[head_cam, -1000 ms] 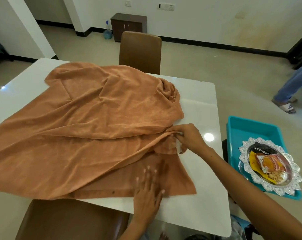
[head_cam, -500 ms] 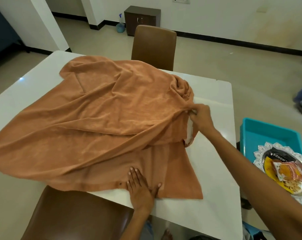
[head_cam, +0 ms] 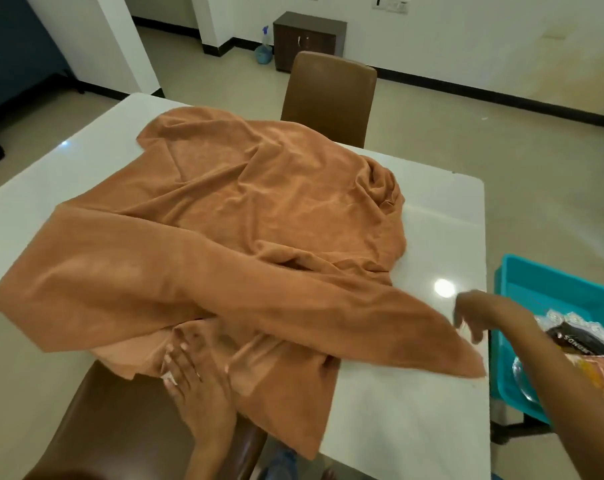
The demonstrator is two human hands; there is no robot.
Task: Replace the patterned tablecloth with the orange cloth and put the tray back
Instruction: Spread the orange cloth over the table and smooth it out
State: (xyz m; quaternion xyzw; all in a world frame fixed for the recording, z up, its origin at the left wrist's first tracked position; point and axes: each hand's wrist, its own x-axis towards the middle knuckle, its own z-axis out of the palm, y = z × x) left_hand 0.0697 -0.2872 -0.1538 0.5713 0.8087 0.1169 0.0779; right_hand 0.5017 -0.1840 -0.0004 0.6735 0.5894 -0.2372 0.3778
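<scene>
- My left hand [head_cam: 193, 372] lies flat, fingers straight, pressing the near edge of the orange cloth [head_cam: 252, 216] onto the white worktop [head_cam: 428, 216].
- The orange cloth is down but bunched and folded over itself, one corner reaching the worktop's right edge; I judge the spreading half done. I see no patterned tablecloth.
- My right hand [head_cam: 473, 315] hovers near that corner, fingers loose, gripping nothing.
- The silver tray [head_cam: 570, 322] waits in the teal tub [head_cam: 553, 289], off the worktop.
</scene>
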